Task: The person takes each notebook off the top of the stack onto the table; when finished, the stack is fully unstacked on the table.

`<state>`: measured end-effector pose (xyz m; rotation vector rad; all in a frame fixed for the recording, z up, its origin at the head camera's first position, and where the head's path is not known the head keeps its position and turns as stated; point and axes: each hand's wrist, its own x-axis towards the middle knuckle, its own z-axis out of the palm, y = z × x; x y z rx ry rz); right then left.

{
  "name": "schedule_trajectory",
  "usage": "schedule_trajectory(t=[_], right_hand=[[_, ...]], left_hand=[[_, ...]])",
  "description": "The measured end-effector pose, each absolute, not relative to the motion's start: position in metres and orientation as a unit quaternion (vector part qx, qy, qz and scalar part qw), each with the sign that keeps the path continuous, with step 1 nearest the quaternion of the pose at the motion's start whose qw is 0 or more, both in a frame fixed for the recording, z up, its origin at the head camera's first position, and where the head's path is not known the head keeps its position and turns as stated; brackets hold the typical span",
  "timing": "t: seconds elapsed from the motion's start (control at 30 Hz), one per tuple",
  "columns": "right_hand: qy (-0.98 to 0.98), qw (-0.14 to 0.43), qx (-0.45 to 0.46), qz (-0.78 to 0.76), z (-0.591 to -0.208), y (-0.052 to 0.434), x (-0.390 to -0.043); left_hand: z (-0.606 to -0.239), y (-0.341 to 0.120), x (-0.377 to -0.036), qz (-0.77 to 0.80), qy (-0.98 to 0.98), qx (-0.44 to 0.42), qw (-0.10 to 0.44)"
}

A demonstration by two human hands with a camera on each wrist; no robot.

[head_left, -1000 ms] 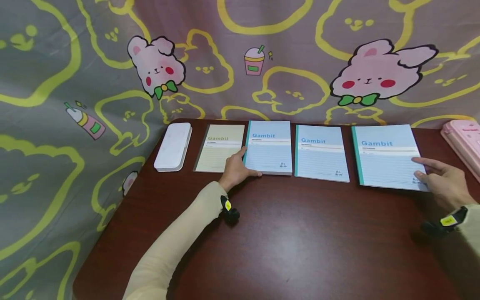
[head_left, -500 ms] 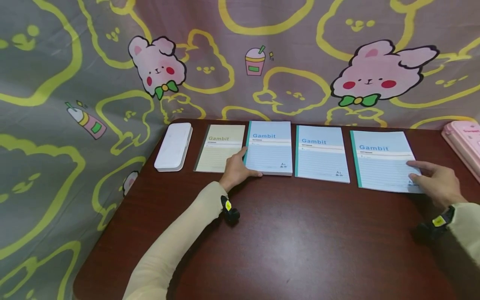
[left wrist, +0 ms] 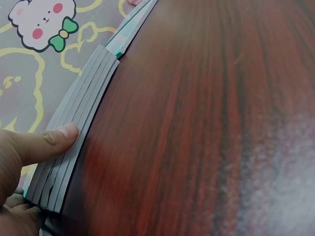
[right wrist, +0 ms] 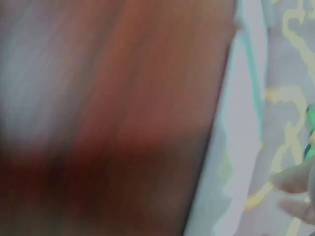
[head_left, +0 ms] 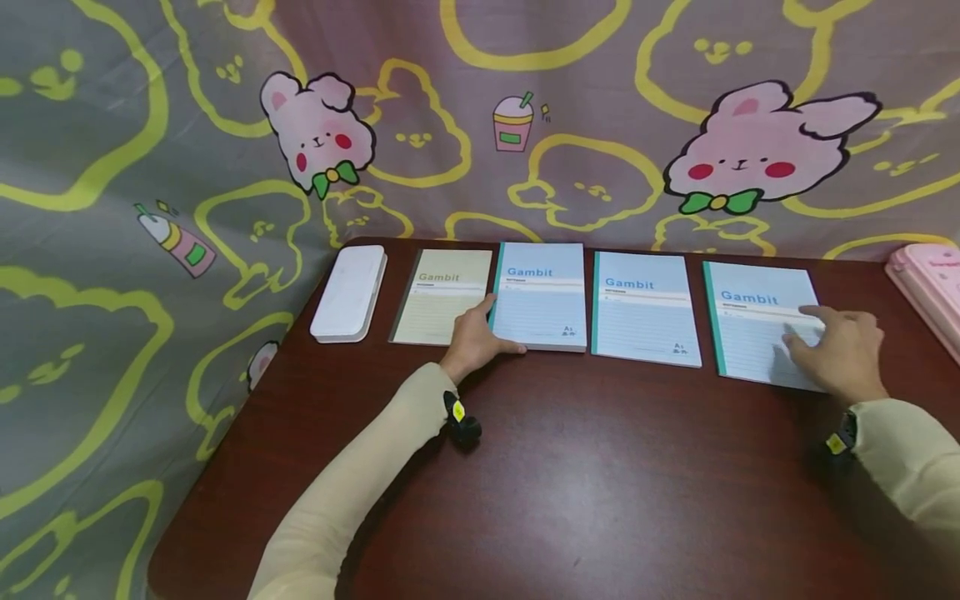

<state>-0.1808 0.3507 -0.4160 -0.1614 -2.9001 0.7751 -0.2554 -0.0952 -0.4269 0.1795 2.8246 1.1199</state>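
Left fingers (left wrist: 44, 145) against stacked paper notebooks (left wrist: 86, 105)

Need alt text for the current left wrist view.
A left hand grips a stack of notebooks, its thumb across their edges, on a glossy reddish-brown table. Another notebook lies beyond the stack's far end; cartoon-print fabric fills the upper left.

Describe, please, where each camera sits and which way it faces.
Head: worn on the head, facing forward and down at the table and notebook stack; sleeves, left hand and right hand show.
Left wrist: on that wrist, facing along the notebook stack; left thumb shows.
Right wrist: on that wrist, facing table and a blurred notebook; right fingers show.
Shared: head and left wrist show the left hand touching the notebook stack.
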Motion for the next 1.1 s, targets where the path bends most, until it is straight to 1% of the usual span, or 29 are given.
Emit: schedule_trajectory(t=[0.07,0.1,0.17,0.33,0.4,0.5,0.63,0.9,1.03,1.1], right_hand=[[-0.957,0.101,-0.031,0.271,-0.413,0.326,-0.186],[-0.951,0.102,-0.015,0.291,-0.410,0.311,-0.189],[-0.937,0.079,0.008,0.339,-0.406,0.277,-0.193],[-0.904,-0.031,0.055,0.423,-0.403,0.195,-0.207],[-0.905,-0.053,0.077,0.415,-0.407,0.169,-0.214],[-0.913,-0.069,0.093,0.390,-0.413,0.143,-0.222],[-0.924,-0.064,0.090,0.367,-0.417,0.129,-0.227],[-0.930,-0.038,0.113,0.348,-0.419,0.127,-0.225],[-0.932,-0.034,0.115,0.343,-0.418,0.128,-0.225],[-0.934,-0.033,0.115,0.337,-0.418,0.129,-0.225]], left_hand=[[-0.427,-0.095,-0.255,0.368,0.927,0.058,0.050],[-0.427,-0.095,-0.256,0.369,0.926,0.057,0.049],[-0.426,-0.095,-0.256,0.370,0.926,0.056,0.048],[-0.426,-0.096,-0.256,0.374,0.925,0.054,0.045],[-0.427,-0.096,-0.257,0.376,0.924,0.056,0.044],[-0.428,-0.095,-0.257,0.375,0.924,0.065,0.039],[-0.430,-0.096,-0.258,0.372,0.925,0.070,0.032],[-0.428,-0.095,-0.257,0.375,0.924,0.073,0.030],[-0.419,-0.093,-0.256,0.373,0.923,0.090,0.019],[-0.413,-0.092,-0.257,0.394,0.915,0.090,0.022]])
